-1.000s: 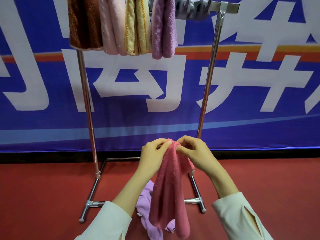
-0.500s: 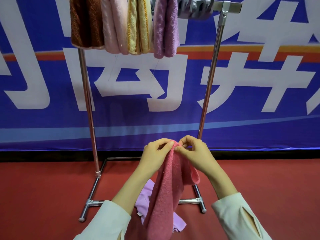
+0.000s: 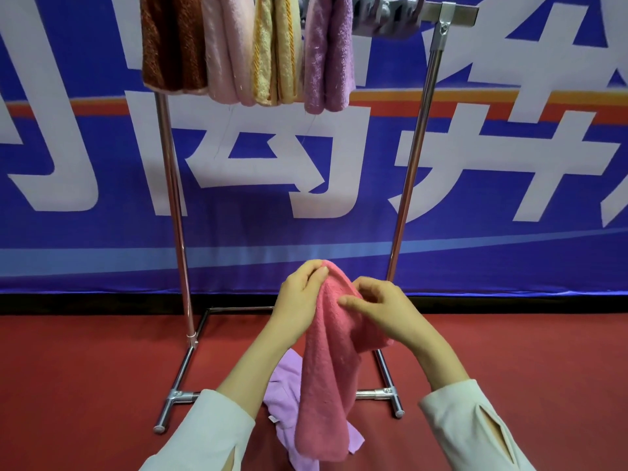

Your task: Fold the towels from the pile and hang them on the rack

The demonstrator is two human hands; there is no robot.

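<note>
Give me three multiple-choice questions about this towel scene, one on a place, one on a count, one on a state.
1. Where is the lilac towel? A on a chair; B on the red floor; C in a basket.
2. How many towels hang on the rack? A two; B four; C six.
3. The pink towel is: A hung up; B lying flat; C held by both hands.
Key: B, it lies on the floor near the rack's base; B, brown, pale pink, yellow, mauve; C, left hand and right hand grip its top.
</note>
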